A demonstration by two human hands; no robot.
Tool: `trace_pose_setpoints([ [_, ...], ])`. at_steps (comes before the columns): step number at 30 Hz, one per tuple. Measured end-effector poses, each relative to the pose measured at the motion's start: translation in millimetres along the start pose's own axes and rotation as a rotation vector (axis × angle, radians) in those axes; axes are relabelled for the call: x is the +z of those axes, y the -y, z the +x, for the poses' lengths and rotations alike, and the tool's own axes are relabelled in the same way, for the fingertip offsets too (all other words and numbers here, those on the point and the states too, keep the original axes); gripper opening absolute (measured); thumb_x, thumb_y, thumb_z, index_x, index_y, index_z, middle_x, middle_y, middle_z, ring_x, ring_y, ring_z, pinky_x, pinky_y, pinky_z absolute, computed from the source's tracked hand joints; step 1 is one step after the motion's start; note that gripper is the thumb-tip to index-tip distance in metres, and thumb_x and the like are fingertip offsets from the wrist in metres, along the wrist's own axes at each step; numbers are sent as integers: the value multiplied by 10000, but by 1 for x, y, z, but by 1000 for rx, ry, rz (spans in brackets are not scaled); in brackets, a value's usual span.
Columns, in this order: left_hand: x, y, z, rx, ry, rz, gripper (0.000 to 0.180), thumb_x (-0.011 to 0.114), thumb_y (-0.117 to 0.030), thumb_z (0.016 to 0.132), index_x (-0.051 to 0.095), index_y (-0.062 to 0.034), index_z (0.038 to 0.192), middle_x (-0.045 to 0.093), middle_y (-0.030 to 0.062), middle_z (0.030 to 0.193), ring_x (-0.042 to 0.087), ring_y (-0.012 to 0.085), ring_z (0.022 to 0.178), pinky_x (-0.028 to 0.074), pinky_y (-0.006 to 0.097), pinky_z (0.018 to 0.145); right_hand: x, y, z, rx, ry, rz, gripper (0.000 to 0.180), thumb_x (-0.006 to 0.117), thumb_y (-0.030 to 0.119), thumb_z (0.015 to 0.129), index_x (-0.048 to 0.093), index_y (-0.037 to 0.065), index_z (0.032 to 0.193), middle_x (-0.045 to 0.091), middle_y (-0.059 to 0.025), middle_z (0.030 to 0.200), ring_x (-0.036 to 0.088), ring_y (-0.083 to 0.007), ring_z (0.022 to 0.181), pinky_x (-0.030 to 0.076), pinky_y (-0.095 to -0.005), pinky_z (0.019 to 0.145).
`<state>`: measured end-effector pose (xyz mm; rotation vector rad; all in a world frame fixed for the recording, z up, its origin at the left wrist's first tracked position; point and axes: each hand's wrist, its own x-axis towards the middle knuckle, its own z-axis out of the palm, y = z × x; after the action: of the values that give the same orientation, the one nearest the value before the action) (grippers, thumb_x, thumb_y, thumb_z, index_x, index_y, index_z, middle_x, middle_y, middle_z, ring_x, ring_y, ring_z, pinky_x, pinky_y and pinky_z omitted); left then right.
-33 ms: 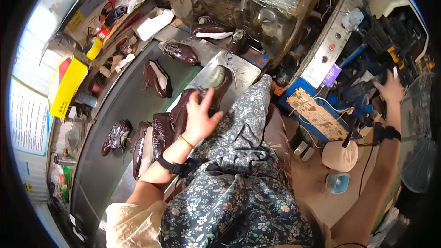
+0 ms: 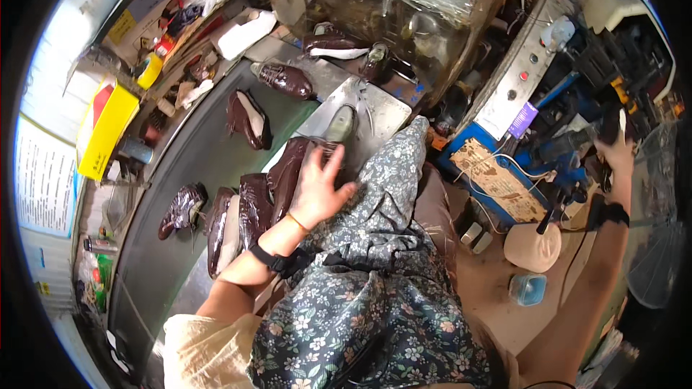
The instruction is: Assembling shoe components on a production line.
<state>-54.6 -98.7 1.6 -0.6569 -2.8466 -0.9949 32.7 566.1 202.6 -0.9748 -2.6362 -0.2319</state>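
Observation:
My left hand [image 2: 317, 191], fingers spread and slightly blurred, is over a dark brown shoe on a greenish shoe last [image 2: 341, 124], lying on the metal plate [image 2: 382, 112]. Whether the fingertips touch that shoe is hard to see. Just left of the hand lie several glossy dark brown shoes, among them a plastic-wrapped one [image 2: 255, 202] and one showing a pale sole [image 2: 232, 225]. Far to the right, my right hand [image 2: 618, 155] reaches in beside a black and blue machine [image 2: 562, 144]. Its fingers are around a dark shoe with a pale strip [image 2: 621, 121], partly hidden.
A dark green conveyor belt [image 2: 173, 173] curves along the left, carrying a wrapped shoe [image 2: 182, 210] and others farther back. A control panel with buttons [image 2: 515, 72] stands at the right. Cables, a beige container [image 2: 533, 246] and a blue tub [image 2: 528, 288] sit below it.
My left hand has shifted slightly right and toward me, and the shoe under it has turned, showing more of its last. My right hand has moved slightly, with more of the dark shoe showing.

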Motion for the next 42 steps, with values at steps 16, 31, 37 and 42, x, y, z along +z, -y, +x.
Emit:
trace_pose_setpoints([
  [16,15,-112,58,-363,-18,-1152,586,431,-506,999,502,-5,1296,605,86,1167,555,177,1067,448,325,944,7,286,-296,-528,257,1380,995,662,508,849,91,67,1535,204,-190,1561,355,-360,1368,303,-484,1104],
  [31,15,33,81,-241,-147,57,849,778,-323,730,355,2,1391,509,291,1254,537,436,1136,461,443,962,52,301,-264,289,834,2041,464,537,109,881,493,-82,1301,604,-189,1188,653,-278,1009,579,-408,775],
  [37,12,35,96,-358,-46,-28,842,793,-309,679,415,-59,1388,629,222,1029,639,366,920,531,410,814,175,453,-146,-215,249,1246,690,743,313,807,466,-54,1322,616,-268,1181,618,-322,1082,462,-373,939],
  [42,-8,15,77,-611,-372,-1472,650,709,-111,847,357,90,1355,613,155,1124,619,222,983,523,330,843,101,466,-261,-213,1387,1865,913,712,307,877,139,-1,1517,295,-156,1524,326,-224,1371,271,-355,1128],
])
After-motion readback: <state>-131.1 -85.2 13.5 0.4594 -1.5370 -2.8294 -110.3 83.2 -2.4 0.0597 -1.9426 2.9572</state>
